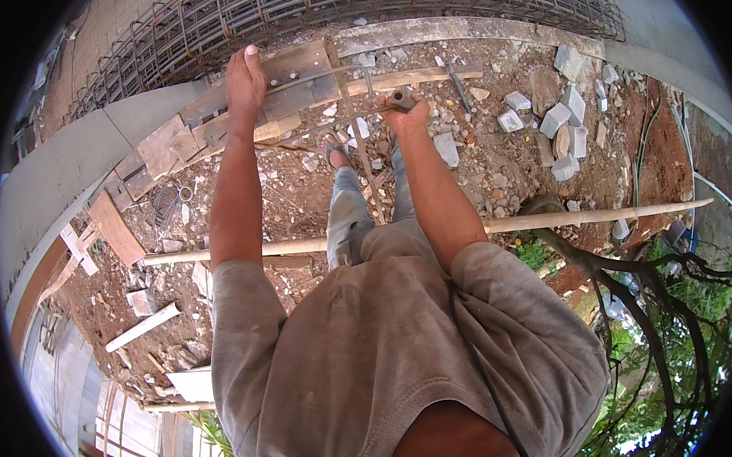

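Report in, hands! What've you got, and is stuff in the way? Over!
Left hand at wooden boards. Right hand gripping hollow pipe, open end showing. White rubble near sandalled foot.

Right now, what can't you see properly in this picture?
All in the head view:
Whatever is under the left hand: covered by that hand.
The right foot: apparently hidden behind the right hand.
Inside the pipe: too small and dark.
The steel cage: cut off by the upper edge.

Right fingers [420, 110] partly hide the tube [402, 100], right foot lost behind them, rebar cage [334, 5] cut by upper edge.
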